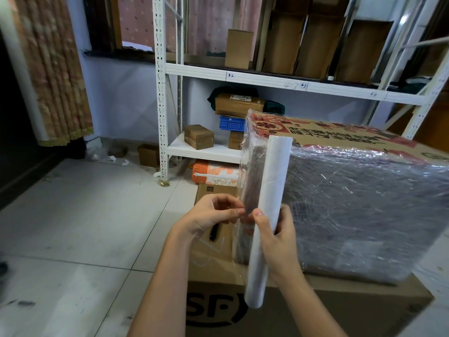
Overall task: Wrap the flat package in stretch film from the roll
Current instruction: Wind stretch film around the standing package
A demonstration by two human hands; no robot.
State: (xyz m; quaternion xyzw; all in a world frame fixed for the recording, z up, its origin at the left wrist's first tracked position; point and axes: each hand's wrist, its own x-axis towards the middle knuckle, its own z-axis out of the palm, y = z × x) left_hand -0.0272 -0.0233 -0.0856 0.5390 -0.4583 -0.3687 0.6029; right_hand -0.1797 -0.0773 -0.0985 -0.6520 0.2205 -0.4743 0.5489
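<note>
The package [352, 215] stands at the right on a big cardboard box, its dark side face and printed top covered in shiny stretch film. In front of its left corner the white film roll [269, 203] stands almost upright. My right hand [274, 237] grips the roll at its middle, thumb on the left side. A clear sheet of film [245, 181] runs from the roll around the package's left edge. My left hand [213, 212] pinches this film between thumb and fingers, just left of the roll.
A large brown box marked "SF" [315, 310] bears the package. A black marker [215, 231] lies on it near my left wrist. A white metal rack [162, 98] with cartons and a blue crate [232, 122] stands behind. Tiled floor [85, 227] lies at the left.
</note>
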